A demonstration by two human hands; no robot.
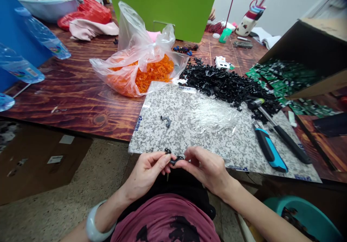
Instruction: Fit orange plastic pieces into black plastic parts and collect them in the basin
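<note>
Between my hands, just off the near edge of the speckled board (173, 106), is a small curved black plastic part (176, 160). My left hand (149, 169) pinches its left end between thumb and fingers. At the other end, the thumb and fingertips of my right hand (207, 168) close on it. A similar black part lies alone on the board (166, 121). To its right spreads a pile of thin clear strands (213, 115). Behind that is a heap of many black plastic parts (217, 81).
A clear bag of orange pieces (154, 72) sits behind the board. At right lie a blue-black utility knife (269, 150), a hammer (282, 132) and a box spilling green circuit boards (284, 79). Water bottles (43, 36) lean at left; a teal bucket (306, 213) stands below right.
</note>
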